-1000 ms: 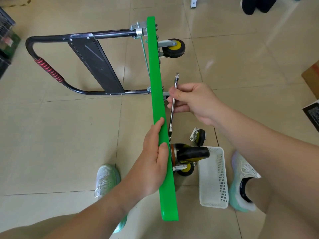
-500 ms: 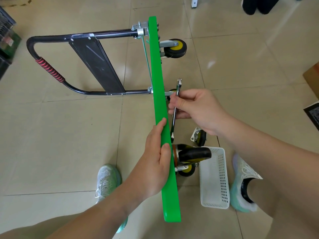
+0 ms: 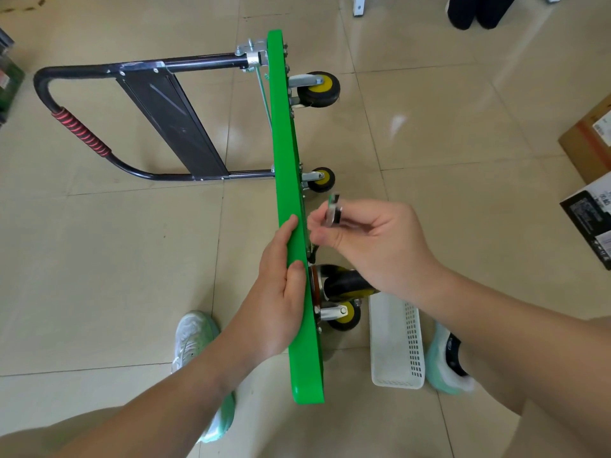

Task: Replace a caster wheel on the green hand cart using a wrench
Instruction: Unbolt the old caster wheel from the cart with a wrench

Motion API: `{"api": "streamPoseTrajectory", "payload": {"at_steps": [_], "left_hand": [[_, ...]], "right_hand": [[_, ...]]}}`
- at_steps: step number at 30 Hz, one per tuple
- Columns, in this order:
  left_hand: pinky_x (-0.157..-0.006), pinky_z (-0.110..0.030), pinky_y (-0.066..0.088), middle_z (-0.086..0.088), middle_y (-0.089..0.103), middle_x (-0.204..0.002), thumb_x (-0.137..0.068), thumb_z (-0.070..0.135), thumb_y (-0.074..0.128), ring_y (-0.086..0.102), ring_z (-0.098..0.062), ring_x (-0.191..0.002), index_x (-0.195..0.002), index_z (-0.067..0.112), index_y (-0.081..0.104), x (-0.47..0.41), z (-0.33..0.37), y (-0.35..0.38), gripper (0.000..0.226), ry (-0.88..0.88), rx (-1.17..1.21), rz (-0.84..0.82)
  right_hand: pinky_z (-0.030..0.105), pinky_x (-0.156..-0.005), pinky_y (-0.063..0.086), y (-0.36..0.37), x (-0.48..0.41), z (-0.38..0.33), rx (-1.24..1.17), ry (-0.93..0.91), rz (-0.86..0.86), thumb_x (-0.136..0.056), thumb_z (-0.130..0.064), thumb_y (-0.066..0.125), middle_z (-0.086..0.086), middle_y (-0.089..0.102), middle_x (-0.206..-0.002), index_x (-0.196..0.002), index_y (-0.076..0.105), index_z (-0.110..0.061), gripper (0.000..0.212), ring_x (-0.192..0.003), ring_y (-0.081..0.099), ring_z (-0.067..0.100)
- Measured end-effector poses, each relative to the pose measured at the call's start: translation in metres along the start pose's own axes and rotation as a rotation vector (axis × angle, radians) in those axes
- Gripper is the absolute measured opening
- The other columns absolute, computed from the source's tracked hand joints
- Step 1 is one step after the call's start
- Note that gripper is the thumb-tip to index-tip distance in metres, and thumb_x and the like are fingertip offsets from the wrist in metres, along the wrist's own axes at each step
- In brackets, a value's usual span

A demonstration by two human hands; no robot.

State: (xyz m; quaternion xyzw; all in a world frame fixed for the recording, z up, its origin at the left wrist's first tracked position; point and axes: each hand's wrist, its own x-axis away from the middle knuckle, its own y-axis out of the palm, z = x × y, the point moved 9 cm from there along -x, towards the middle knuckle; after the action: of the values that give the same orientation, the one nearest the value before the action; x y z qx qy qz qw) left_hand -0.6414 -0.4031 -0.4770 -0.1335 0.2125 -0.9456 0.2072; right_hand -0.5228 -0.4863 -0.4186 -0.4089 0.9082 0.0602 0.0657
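Hands split duties. To steady it, the left hand [image 3: 281, 292] clasps the tipped-up green plastic hand cart [image 3: 284, 143]; the right hand [image 3: 373, 246] pinches a slim silver wrench [image 3: 332, 211] near its black caster wheel [image 3: 347, 282].

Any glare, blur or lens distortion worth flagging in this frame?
Head view: bright glare patches on the floor tiles; head view: the wrench in the right hand is blurred; head view: the wide-angle lens bows the green cart deck.

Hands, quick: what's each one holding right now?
Left hand: grips the edge of the green cart.
Right hand: pinches the wrench.
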Motion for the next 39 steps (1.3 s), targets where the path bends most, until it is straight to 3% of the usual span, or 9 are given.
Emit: {"api": "streamPoseTrajectory", "payload": {"at_steps": [3, 8, 13, 18, 25, 30, 36, 39], "left_hand": [[-0.128, -0.032, 0.022, 0.008, 0.024, -0.169, -0.112, 0.017, 0.031, 0.026, -0.003, -0.153, -0.163, 0.035, 0.012, 0.001, -0.001, 0.000, 0.057, -0.017, -0.001, 0.000], [-0.126, -0.030, 0.024, 0.011, 0.025, -0.167, -0.112, 0.020, 0.031, 0.029, -0.001, -0.151, -0.160, 0.044, 0.010, 0.001, -0.002, 0.001, 0.057, -0.028, 0.007, -0.012], [-0.126, -0.031, 0.024, 0.014, 0.024, -0.167, -0.111, 0.021, 0.031, 0.027, 0.000, -0.151, -0.150, 0.055, 0.009, 0.001, 0.001, 0.001, 0.056, -0.020, 0.013, -0.023], [-0.123, -0.021, 0.020, 0.014, 0.021, -0.168, -0.111, 0.017, 0.033, 0.024, 0.005, -0.151, -0.150, 0.053, 0.010, 0.001, 0.001, 0.000, 0.057, -0.020, 0.022, -0.027], [-0.125, -0.026, 0.023, 0.014, 0.022, -0.167, -0.111, 0.019, 0.032, 0.026, 0.002, -0.151, -0.149, 0.055, 0.008, 0.001, 0.001, 0.000, 0.058, -0.021, 0.034, -0.048], [-0.125, -0.024, 0.021, 0.014, 0.020, -0.167, -0.112, 0.019, 0.032, 0.023, 0.005, -0.151, -0.146, 0.058, 0.007, 0.001, 0.002, 0.000, 0.058, -0.010, 0.036, -0.044], [-0.122, -0.010, 0.017, 0.014, 0.020, -0.167, -0.111, 0.015, 0.033, 0.020, 0.010, -0.151, -0.153, 0.047, 0.010, 0.000, 0.001, 0.000, 0.058, 0.007, 0.021, -0.018], [-0.127, -0.022, 0.017, 0.013, 0.021, -0.168, -0.111, 0.011, 0.033, 0.020, 0.006, -0.153, -0.159, 0.037, 0.015, -0.001, 0.000, 0.000, 0.057, 0.018, 0.015, -0.011]], "right_hand": [[0.022, -0.081, 0.059, -0.017, -0.016, -0.005, 0.006, -0.002, 0.103, -0.082, 0.003, 0.077, -0.009, 0.078, -0.087, -0.097, 0.076, -0.012, 0.021, -0.083, 0.074, 0.007], [0.040, -0.077, 0.064, -0.030, -0.051, 0.013, -0.012, 0.170, 0.118, -0.090, -0.007, 0.073, -0.001, 0.078, -0.080, -0.094, 0.075, -0.019, 0.013, -0.077, 0.076, 0.021], [0.032, -0.067, 0.063, -0.029, -0.072, 0.047, -0.043, 0.348, 0.110, -0.095, -0.013, 0.069, 0.002, 0.076, -0.074, -0.094, 0.074, -0.012, 0.005, -0.070, 0.074, 0.020], [0.026, -0.060, 0.060, -0.015, -0.080, 0.064, -0.019, 0.408, 0.037, -0.095, -0.014, 0.070, 0.003, 0.075, -0.074, -0.090, 0.075, -0.013, 0.007, -0.067, 0.073, 0.018], [0.030, -0.065, 0.062, -0.005, -0.083, 0.077, -0.002, 0.459, -0.002, -0.093, -0.017, 0.072, 0.008, 0.077, -0.083, -0.098, 0.077, -0.009, 0.011, -0.076, 0.074, 0.023], [0.033, -0.070, 0.063, -0.006, -0.075, 0.069, 0.006, 0.413, 0.017, -0.094, -0.017, 0.071, 0.004, 0.077, -0.082, -0.099, 0.076, -0.013, 0.009, -0.077, 0.075, 0.020], [0.036, -0.078, 0.063, -0.002, -0.049, 0.031, 0.018, 0.243, -0.005, -0.091, -0.009, 0.072, 0.006, 0.079, -0.090, -0.094, 0.077, -0.017, 0.010, -0.085, 0.076, 0.021], [0.024, -0.080, 0.060, 0.001, -0.031, 0.016, -0.042, 0.182, -0.028, -0.086, 0.004, 0.073, -0.002, 0.079, -0.087, -0.091, 0.076, -0.012, 0.018, -0.085, 0.074, 0.010]]}}
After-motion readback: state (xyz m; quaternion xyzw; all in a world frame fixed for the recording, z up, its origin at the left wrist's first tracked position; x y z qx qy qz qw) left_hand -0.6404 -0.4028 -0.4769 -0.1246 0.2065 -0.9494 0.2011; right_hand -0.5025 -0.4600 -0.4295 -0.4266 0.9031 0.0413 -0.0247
